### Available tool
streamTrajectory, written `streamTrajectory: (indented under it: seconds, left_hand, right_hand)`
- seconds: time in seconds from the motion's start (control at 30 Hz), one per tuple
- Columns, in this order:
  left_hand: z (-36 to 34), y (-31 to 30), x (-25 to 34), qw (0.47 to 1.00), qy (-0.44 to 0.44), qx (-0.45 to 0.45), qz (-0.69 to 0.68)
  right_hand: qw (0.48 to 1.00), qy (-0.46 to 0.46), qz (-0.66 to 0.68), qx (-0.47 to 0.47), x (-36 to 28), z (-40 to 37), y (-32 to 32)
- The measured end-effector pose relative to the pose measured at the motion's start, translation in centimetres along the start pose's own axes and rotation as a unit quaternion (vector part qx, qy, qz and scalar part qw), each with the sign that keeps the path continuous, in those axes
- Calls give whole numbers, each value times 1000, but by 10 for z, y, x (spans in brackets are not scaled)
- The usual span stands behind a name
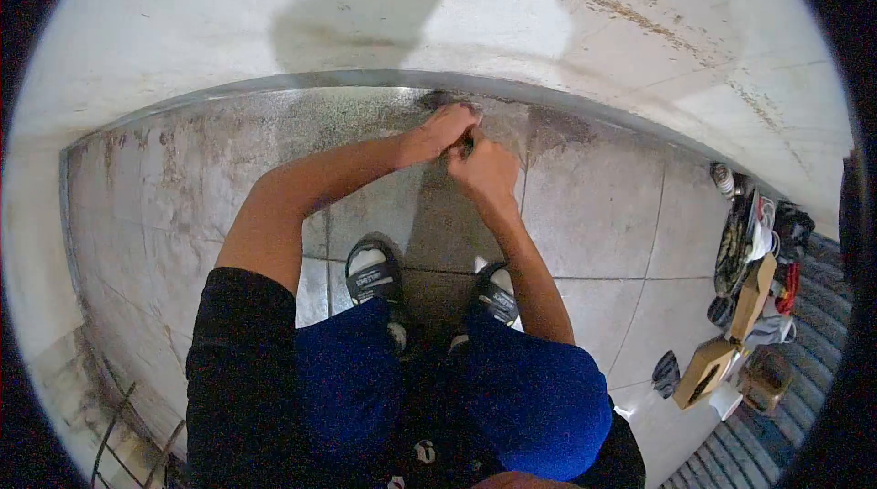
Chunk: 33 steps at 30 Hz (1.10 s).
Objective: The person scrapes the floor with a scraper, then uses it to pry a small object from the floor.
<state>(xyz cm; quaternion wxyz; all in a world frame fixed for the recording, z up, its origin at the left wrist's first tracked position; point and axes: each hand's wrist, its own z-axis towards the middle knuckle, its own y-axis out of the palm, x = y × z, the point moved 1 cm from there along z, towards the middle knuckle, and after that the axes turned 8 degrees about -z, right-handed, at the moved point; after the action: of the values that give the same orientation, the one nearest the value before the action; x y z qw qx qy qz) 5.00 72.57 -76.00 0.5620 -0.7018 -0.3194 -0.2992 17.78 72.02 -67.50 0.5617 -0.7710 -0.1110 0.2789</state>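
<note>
My left hand (446, 129) and my right hand (489, 169) meet in front of me, above the grey tiled floor (594, 206) close to the foot of the wall. Both have their fingers curled closed. A small dark gap or object shows between them; it is too small and too covered to name. Just beyond my left hand, a dark patch (437, 99) lies where floor and wall meet. Below my hands are my two feet in strapped sandals (373, 274), and my knees are bent in blue trousers.
A stained white wall (502, 23) curves across the front, with a grey strip (365, 78) along its base. On the right lie open cardboard boxes (705, 372), cables, bags and a clear container (766, 381) beside a corrugated shutter (813, 325). Thin bars (114, 430) stand at lower left.
</note>
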Motion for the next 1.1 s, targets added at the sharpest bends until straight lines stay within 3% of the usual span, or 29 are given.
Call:
streamTrajectory:
  seconds: [0.03,0.13,0.27,0.33,0.4,0.43,0.5,0.6,0.73,0.87,0.9,1.0,1.03,1.1]
  left_hand:
    - [-1,8,-3,999,-38,-7,20]
    - [-18,32,5,995,32,-25,90]
    - [-9,54,-25,995,79,27,48]
    - [3,37,-26,998,29,37,-45]
    - [3,23,-19,998,21,33,-53]
    - [2,19,-15,999,39,25,-14]
    - [6,32,-22,985,113,33,128]
    - [-14,38,3,994,25,-9,109]
    - [5,17,-1,995,52,35,78]
    - [14,5,-4,1000,13,17,7]
    - [8,15,-9,995,73,16,59]
    - [-13,40,1,988,12,-58,139]
    - [-22,38,6,974,55,-116,188]
    - [-21,31,9,983,37,-90,156]
  right_hand:
    - [1000,10,-2,-12,1,-5,-1]
    - [998,28,-8,-48,5,-32,-4]
    - [998,29,15,-50,6,-32,-11]
    - [999,16,18,-31,6,-14,-12]
    - [1000,-2,0,-6,7,1,-3]
    - [999,-1,34,30,8,1,3]
    - [999,23,27,-9,10,-14,1]
    - [999,20,-3,-43,13,-30,-1]
    - [1000,-4,-5,-14,13,-6,-2]
    - [1000,-7,-11,4,12,5,3]
    - [1000,3,-1,-14,12,-4,4]
    - [999,4,-21,-47,13,-38,12]
    - [998,1,-34,-55,13,-45,13]
    - [999,-1,-31,-45,10,-41,12]
